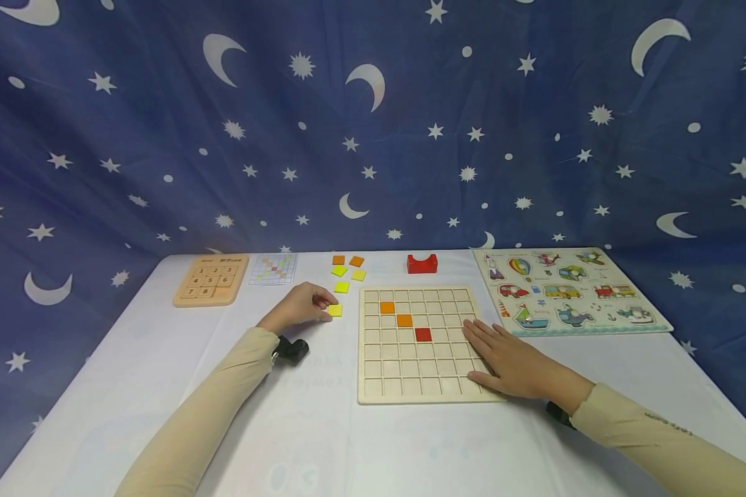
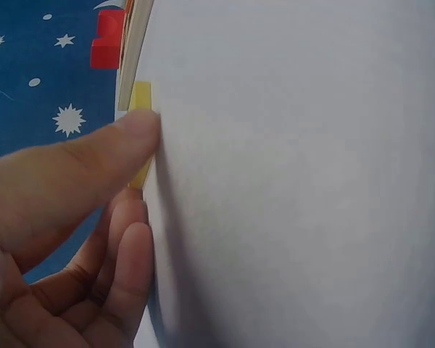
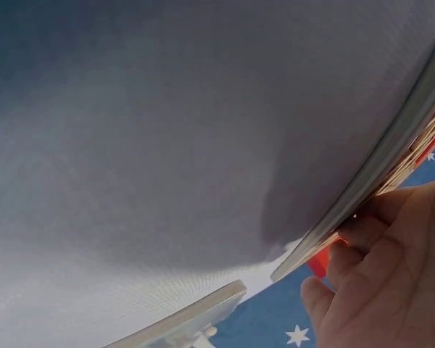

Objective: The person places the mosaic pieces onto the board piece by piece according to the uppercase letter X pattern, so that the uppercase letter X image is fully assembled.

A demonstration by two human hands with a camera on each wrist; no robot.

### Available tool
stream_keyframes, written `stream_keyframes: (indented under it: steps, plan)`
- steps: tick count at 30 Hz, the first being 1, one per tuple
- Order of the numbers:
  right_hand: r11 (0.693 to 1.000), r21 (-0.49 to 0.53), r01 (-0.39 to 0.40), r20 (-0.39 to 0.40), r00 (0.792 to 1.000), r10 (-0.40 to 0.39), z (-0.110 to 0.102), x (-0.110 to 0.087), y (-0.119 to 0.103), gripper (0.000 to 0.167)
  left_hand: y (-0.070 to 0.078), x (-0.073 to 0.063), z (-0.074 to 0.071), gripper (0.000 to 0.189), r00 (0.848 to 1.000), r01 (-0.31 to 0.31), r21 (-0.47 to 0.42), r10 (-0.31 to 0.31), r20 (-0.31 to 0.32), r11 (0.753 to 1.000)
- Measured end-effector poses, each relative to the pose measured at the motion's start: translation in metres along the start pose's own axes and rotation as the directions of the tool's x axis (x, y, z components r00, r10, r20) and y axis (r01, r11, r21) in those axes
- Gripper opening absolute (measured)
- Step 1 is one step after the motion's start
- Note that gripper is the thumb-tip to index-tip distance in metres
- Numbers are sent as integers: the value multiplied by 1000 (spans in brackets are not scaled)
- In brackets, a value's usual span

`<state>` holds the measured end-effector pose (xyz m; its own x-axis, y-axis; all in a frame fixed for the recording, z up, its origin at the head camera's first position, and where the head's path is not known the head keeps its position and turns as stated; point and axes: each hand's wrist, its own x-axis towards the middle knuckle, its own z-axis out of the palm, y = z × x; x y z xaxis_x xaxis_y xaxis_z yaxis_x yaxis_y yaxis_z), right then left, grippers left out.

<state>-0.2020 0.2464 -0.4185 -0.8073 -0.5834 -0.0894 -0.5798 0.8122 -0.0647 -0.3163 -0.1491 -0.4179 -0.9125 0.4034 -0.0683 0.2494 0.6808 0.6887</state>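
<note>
Though near, tile (image 1: 336,310) outside board edge (image 1: 362,348)

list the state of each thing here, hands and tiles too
Left hand: pinching a yellow tile
Right hand: resting on the grid board, fingers straight
Grid board: flat, three tiles set in
Loose tiles: lying off the board
Red block: notch facing up
Pattern card: lying flat
Number puzzle: lying flat
Picture puzzle: lying flat
Starry curtain: hanging
</note>
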Motion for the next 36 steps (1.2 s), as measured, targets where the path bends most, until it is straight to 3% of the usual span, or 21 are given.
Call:
stream_keyframes:
  steps: [16,28,36]
  plan:
    - [1000,5,-4,-1,1000,4,1,0,0,79,0,-2,0,23,1000,3,16,-3,5,1000]
    - [1000,6,0,1,1000,0,1,-1,0,79,7,2,5,24,992,-117,14,117,-41,993]
    - [1000,6,-2,4,1000,2,0,0,0,79,24,12,15,24,991,-127,-24,125,-55,992]
